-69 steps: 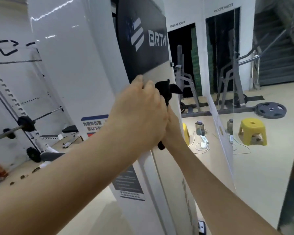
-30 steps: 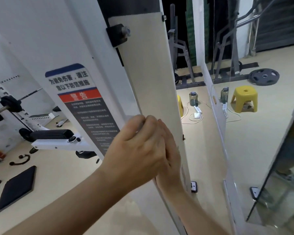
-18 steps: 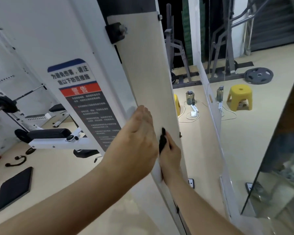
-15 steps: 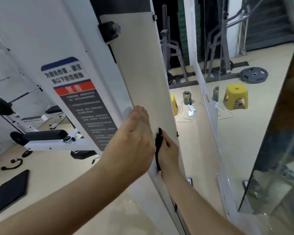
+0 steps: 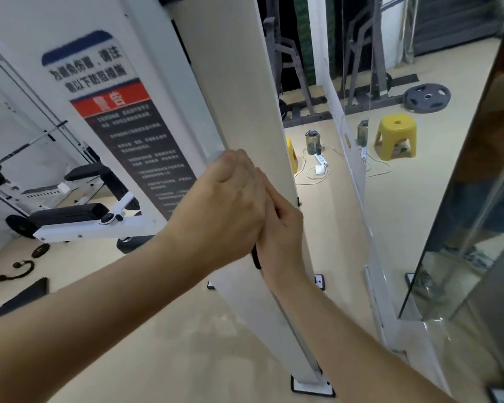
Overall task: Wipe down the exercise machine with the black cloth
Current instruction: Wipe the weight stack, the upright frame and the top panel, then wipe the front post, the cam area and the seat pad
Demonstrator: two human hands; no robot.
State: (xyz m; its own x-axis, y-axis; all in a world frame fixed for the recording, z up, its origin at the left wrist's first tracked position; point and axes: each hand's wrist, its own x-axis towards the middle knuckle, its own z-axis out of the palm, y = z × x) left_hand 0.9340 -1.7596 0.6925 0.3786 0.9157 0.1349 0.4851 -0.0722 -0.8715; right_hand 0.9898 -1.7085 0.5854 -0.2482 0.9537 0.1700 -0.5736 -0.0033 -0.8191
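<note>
One container is noted: a dark translucent bottle [image 5: 312,140] standing upright on the floor [image 5: 216,359] behind the machine, next to a white power strip [image 5: 321,160] with trailing cables; its contents cannot be made out. A similar bottle shows beside a yellow stool [image 5: 396,135] farther right, and it cannot be told whether that pair is a reflection. The black cloth [image 5: 256,258] sits against the pale upright face of the exercise machine [image 5: 245,82], trapped under the right hand [image 5: 282,237]; only a narrow dark sliver shows at the heel of that hand. The right hand presses toward the panel, but its fingers are largely covered by the other hand, so whether they curl round the cloth cannot be told. The left hand [image 5: 227,205] overlaps the right from the left side, its bent fingers [image 5: 226,164] hooked over the panel's left edge and clamped there. A warning label [image 5: 122,126] with red and black bands is fixed to the machine's white side. The floor is beige. A white-framed bench [image 5: 79,225] with black pads stands to the left, a black mat [image 5: 24,298] lies near it, and a weight plate [image 5: 426,97] lies flat at the far right.
</note>
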